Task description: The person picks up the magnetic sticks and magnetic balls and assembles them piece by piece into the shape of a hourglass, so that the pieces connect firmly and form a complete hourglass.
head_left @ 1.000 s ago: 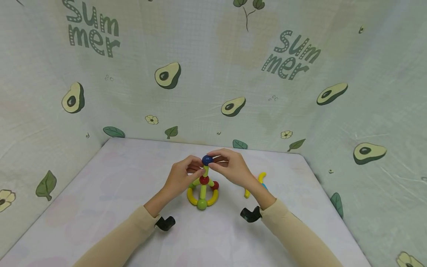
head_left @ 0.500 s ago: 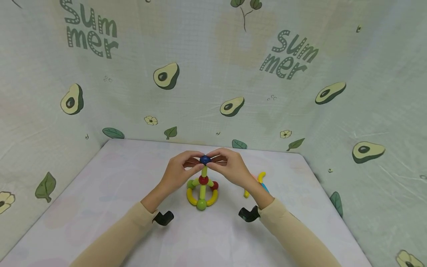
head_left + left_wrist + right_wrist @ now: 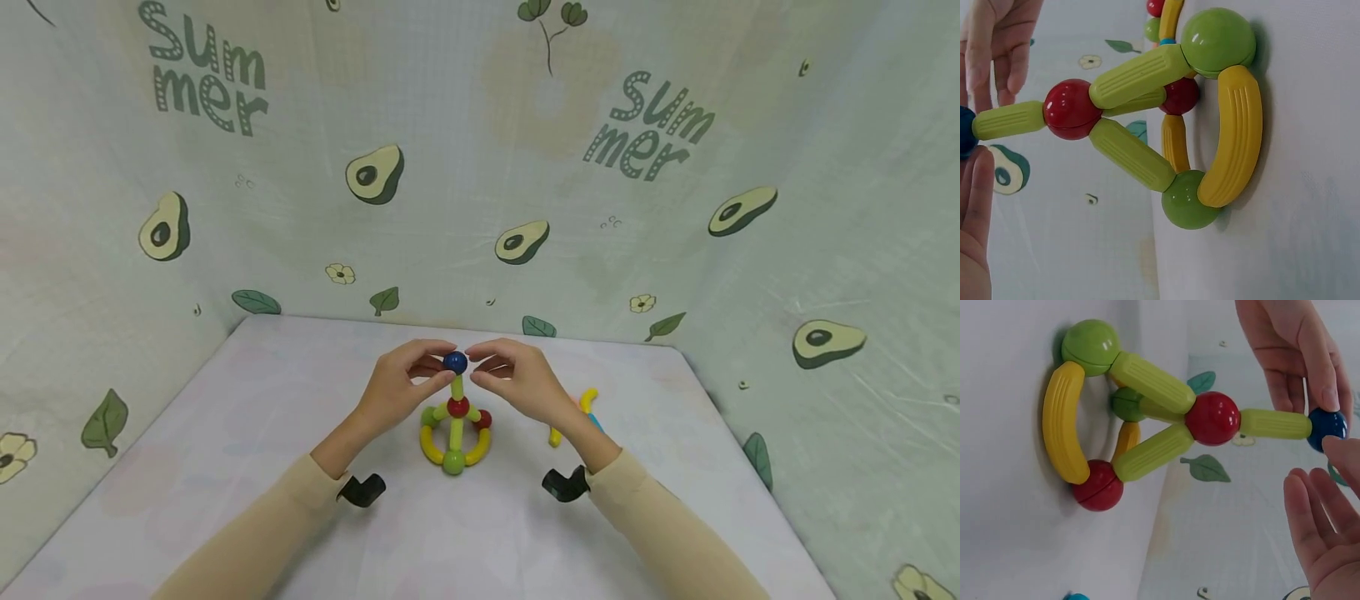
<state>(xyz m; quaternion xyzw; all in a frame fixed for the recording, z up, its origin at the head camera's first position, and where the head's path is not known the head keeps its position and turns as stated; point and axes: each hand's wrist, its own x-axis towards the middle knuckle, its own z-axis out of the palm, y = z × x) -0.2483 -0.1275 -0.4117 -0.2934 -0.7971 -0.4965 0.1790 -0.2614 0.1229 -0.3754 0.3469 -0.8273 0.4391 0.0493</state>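
Observation:
A blue ball (image 3: 455, 362) tops an upright light-green stick (image 3: 1275, 424), which rises from a red ball (image 3: 1213, 419). Three more light-green sticks slope down from that red ball to two green balls and another red ball (image 3: 1099, 485), joined by curved yellow pieces (image 3: 1235, 134) into a ring on the table. My left hand (image 3: 397, 383) pinches the blue ball from the left, thumb in front and fingertips behind. Just right of the ball, my right hand (image 3: 525, 379) is held with thumb and fingers spread apart, a small gap between it and the ball in the head view.
More pieces lie behind my right forearm, among them a curved yellow piece (image 3: 588, 399) and a blue one (image 3: 595, 421). The white-covered table (image 3: 300, 358) meets a printed cloth backdrop (image 3: 442, 275) at the back and sides. Black wrist cameras (image 3: 565, 485) stick out inward from both cuffs.
Both hands were at the blue ball; my right hand has since let go and moved slightly right. The ball and upright stick have shifted slightly left, with my left hand still holding the ball.

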